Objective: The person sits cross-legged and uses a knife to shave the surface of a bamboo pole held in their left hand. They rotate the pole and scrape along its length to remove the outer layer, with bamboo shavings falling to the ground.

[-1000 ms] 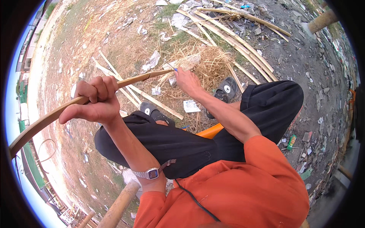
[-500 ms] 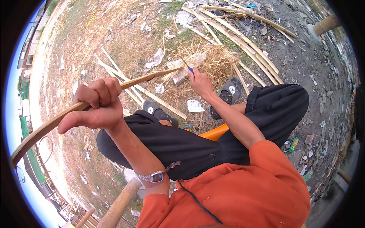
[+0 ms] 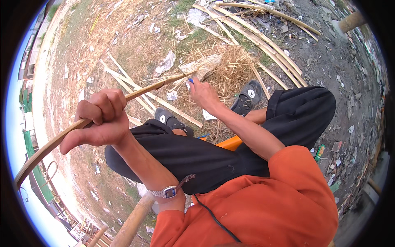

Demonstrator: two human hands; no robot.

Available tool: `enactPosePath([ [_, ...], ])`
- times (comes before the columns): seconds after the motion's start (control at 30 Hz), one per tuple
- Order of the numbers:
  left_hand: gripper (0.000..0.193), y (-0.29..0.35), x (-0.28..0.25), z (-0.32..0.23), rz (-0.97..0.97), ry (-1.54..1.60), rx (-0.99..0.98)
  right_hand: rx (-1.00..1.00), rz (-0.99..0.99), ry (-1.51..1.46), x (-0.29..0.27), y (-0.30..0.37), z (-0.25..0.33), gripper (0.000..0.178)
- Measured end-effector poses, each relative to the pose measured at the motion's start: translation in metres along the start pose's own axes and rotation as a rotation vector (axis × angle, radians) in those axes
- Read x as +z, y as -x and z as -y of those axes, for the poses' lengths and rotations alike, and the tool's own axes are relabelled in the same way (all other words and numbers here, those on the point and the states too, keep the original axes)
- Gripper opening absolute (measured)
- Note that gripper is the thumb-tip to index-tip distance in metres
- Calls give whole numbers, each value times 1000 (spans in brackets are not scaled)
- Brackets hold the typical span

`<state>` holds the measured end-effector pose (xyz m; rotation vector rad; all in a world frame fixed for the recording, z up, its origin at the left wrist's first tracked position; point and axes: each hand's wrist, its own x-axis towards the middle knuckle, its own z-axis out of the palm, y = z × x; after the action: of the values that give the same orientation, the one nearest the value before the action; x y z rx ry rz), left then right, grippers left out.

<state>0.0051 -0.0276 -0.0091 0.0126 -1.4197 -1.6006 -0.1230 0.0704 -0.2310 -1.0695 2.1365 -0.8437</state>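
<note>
My left hand (image 3: 103,117) is closed round a long bamboo strip (image 3: 152,87), its thumb stretched out along the near side. One end of the strip runs out past the left rim; the other reaches toward a pale block (image 3: 207,66) amid the shavings. In my right hand (image 3: 204,95) is a knife (image 3: 190,79) with a blue handle, its thin blade lying across the strip near that far end. Whether the blade is cutting into the strip cannot be made out. The fingers of the right hand wrap the handle and hide most of it.
A heap of straw-like shavings (image 3: 236,61) lies beyond my feet. Split bamboo strips (image 3: 267,47) lie at the upper right, with more strips (image 3: 135,88) left of the feet. Under me shows an orange seat (image 3: 229,143). A thick bamboo pole (image 3: 131,222) stands at lower left.
My right hand has moved left and slightly nearer with the knife, the blade now across the strip instead of at its tip. The left hand has dropped a little with the strip.
</note>
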Motion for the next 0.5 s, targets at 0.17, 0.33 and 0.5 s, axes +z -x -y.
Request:
enactPosePath([
  [0.17,68,0,1,0,-10,-18,8,23,58,93,-19,-3,-4,28],
  [0.33,68,-3,7,2,-14,-19,-4,34,-29,124,23,-16,-50,28],
  [0.5,68,5,2,-1,10,-37,6,-115,-36,3,-8,-2,-2,24],
])
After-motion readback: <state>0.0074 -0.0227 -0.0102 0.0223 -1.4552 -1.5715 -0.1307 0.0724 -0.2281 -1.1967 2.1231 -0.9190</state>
